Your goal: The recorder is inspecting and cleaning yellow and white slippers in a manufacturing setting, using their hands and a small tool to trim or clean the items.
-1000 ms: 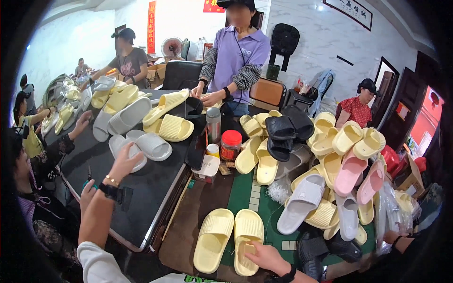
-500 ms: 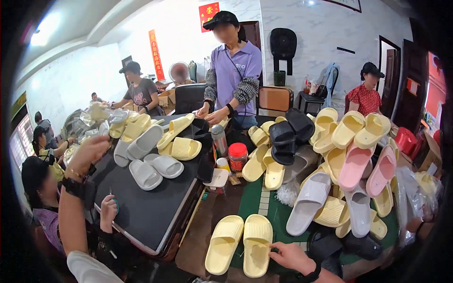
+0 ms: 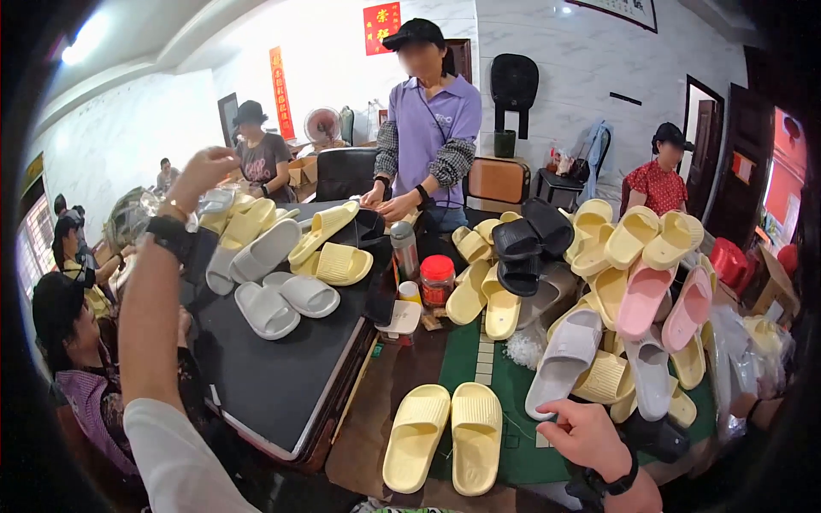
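A pair of pale yellow slippers, the left one [image 3: 417, 453] and the right one [image 3: 476, 453], lies side by side in front of me, toes toward me. Neither hand touches them. My right hand [image 3: 590, 438] is to their right, thumb and forefinger apart, by the toe of a grey slipper [image 3: 560, 363] on the pile. I cannot tell whether it touches that slipper. My left hand [image 3: 208, 171] is raised high at the far left, above the dark table. Its fingers are together; anything between them is too small to make out.
Yellow, black, pink [image 3: 643, 299] and grey slippers heap up at the right. More lie on the dark suitcase-like table [image 3: 256, 368] at the left. A red-lidded jar [image 3: 437, 280] and a steel flask [image 3: 404, 248] stand between. Co-workers sit and stand around; one [image 3: 81, 359] is close at my left.
My left hand has risen and moved slightly right. My right hand has left the right yellow slipper's edge and moved right, toward the grey slipper. The co-worker's scissors at left are no longer visible.
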Demonstrator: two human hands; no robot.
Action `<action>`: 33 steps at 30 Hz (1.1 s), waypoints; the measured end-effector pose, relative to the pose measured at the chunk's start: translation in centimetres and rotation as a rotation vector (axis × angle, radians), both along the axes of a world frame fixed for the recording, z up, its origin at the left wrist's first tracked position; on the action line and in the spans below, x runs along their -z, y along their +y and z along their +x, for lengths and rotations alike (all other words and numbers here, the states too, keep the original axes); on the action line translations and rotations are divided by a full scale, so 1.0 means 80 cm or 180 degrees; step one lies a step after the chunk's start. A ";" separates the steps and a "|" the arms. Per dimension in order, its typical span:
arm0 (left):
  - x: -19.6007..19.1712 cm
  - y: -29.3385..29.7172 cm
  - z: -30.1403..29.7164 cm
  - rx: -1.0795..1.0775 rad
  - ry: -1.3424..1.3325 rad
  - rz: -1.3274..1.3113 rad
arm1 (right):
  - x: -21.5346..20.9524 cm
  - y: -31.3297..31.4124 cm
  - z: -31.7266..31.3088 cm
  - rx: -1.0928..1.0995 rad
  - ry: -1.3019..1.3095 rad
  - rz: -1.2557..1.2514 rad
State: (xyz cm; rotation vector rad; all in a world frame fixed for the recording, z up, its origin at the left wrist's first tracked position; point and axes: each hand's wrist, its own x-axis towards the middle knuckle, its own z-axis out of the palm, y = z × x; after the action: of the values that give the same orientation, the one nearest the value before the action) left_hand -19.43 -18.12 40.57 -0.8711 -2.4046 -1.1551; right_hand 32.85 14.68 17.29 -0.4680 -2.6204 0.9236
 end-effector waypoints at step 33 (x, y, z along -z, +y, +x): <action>0.348 0.003 -0.084 -0.0315 -0.0689 -0.1882 | 0.199 -0.094 -0.160 0.0378 -0.1100 0.0043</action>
State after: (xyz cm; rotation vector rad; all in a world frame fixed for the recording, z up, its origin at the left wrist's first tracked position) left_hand -26.14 -17.86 12.70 -0.8008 -2.9950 -0.5165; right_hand 20.03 7.16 1.38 -0.8367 -2.8608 0.8502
